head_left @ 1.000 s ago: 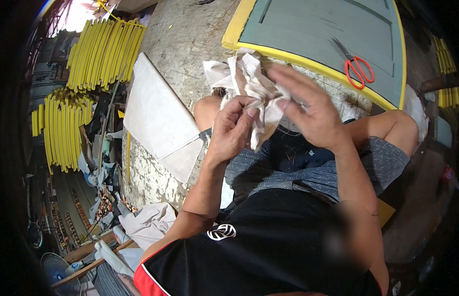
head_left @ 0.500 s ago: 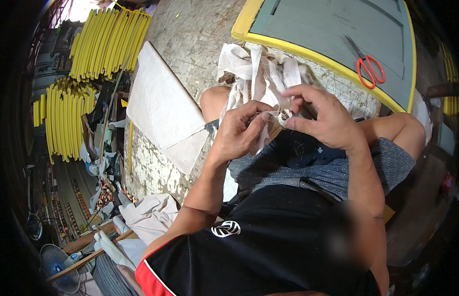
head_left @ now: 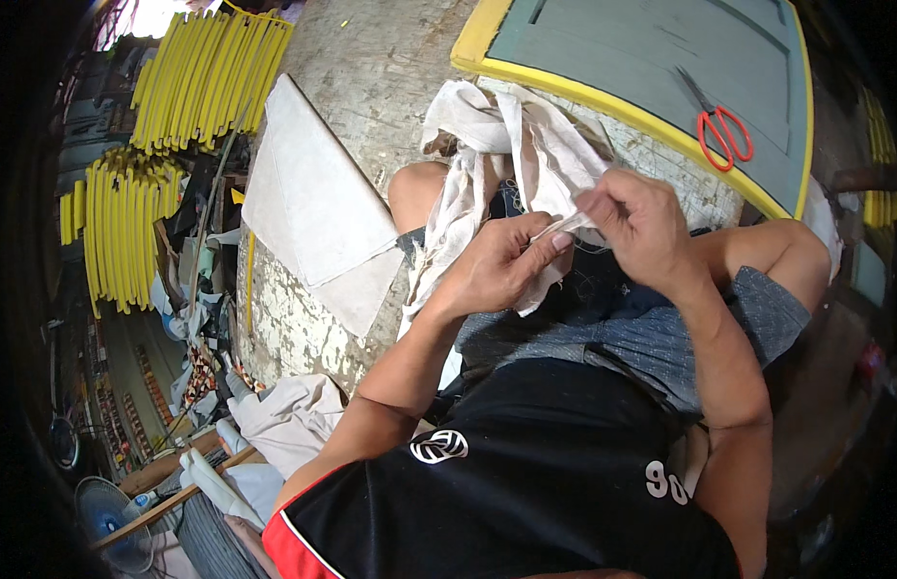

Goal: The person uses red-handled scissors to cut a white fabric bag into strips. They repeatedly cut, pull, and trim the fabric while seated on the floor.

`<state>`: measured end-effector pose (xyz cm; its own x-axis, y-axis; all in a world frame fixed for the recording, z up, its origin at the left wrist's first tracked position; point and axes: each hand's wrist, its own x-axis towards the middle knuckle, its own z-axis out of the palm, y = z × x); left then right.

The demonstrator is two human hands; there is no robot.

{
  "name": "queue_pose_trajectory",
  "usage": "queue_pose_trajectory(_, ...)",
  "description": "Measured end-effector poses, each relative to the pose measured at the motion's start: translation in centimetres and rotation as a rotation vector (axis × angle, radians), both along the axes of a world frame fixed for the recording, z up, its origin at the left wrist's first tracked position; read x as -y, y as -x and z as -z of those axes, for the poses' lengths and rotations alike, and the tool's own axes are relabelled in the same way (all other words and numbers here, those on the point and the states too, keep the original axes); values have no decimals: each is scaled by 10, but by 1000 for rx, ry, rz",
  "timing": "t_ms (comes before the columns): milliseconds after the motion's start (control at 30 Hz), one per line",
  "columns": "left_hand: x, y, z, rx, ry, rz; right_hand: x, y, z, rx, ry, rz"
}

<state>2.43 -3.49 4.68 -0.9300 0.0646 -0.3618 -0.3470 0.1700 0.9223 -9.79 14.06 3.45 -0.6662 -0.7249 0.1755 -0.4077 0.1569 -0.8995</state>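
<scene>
Off-white cloth strips [head_left: 554, 164] with frayed edges and loose threads hang over my lap and up onto the worn table. My left hand [head_left: 506, 265] is closed, thumb pressed against the fingers, with a narrow length of the cloth pinched between them. Close by on its right, my right hand [head_left: 641, 227] is also closed on the cloth, fingers curled in and slightly smeared by motion. One strip runs between the two hands. A twisted band of cloth trails down past my left wrist.
Red-handled scissors [head_left: 709, 109] lie on a grey-green panel with a yellow border [head_left: 622, 82] at upper right. A folded off-white cloth [head_left: 318, 207] rests on the scuffed table [head_left: 361, 58]. Yellow strips [head_left: 212, 82] are stacked at left. A fan [head_left: 110, 526] stands lower left.
My right hand has gone from spread fingers to a closed grip and shifted right and slightly down. My left hand moved a little right; the cloth between them is now pulled straighter.
</scene>
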Motion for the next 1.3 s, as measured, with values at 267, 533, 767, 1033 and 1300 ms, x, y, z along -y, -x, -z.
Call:
queue_pose_trajectory(267,3,6,-1,70,-148,24,-2,4,26,-162,41,61)
queue_pose_trajectory(533,76,-19,11,28,90,-70,-23,59,27,-216,-158,217)
queue_pose_trajectory(767,137,-38,1,-49,631,27,-76,116,47,-193,-277,544)
queue_pose_trajectory(1033,83,-44,-8,-328,1157,-98,-64,32,-19,143,-136,-50)
queue_pose_trajectory(1300,22,14,62,-510,944,64,-70,18,-48,48,-503,-379)
